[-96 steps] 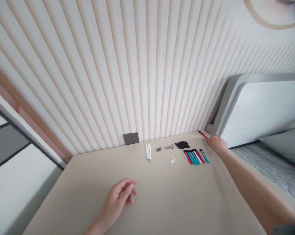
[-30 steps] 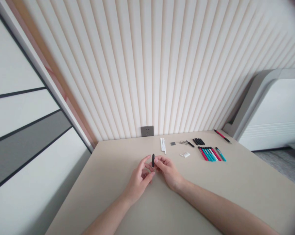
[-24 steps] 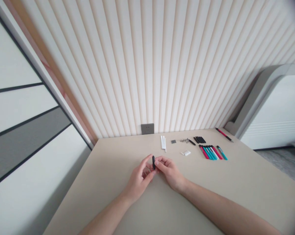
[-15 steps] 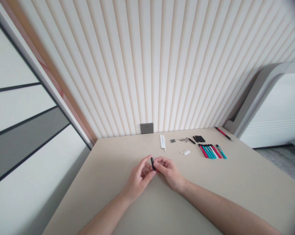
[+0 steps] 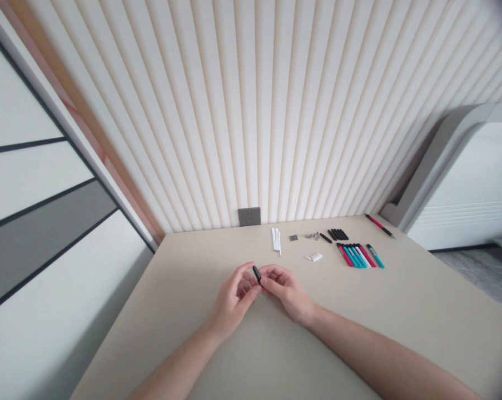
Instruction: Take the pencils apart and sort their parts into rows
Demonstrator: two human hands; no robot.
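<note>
A short black cylindrical pen part (image 5: 257, 274) sits between my two hands, held in the fingertips of my left hand (image 5: 235, 293) and my right hand (image 5: 286, 290). Beyond them on the beige table (image 5: 159, 328) lie several white sticks (image 5: 276, 240), a small grey piece (image 5: 293, 238), several tiny metal screws (image 5: 312, 235), and a row of black parts (image 5: 338, 234). A small white piece (image 5: 314, 257) lies nearer. Several red, teal and white pens (image 5: 353, 256) form a row, and a red-and-black pen (image 5: 379, 225) lies in the far corner.
The table's far edge meets a ribbed cream wall panel with a grey wall socket (image 5: 249, 216). A white padded bed end (image 5: 463, 183) stands at the right. A panelled sliding door (image 5: 46, 222) runs along the left.
The black pen part has tilted from nearly upright to leaning, its top toward the left. My hands stay close together, and the view has shifted slightly.
</note>
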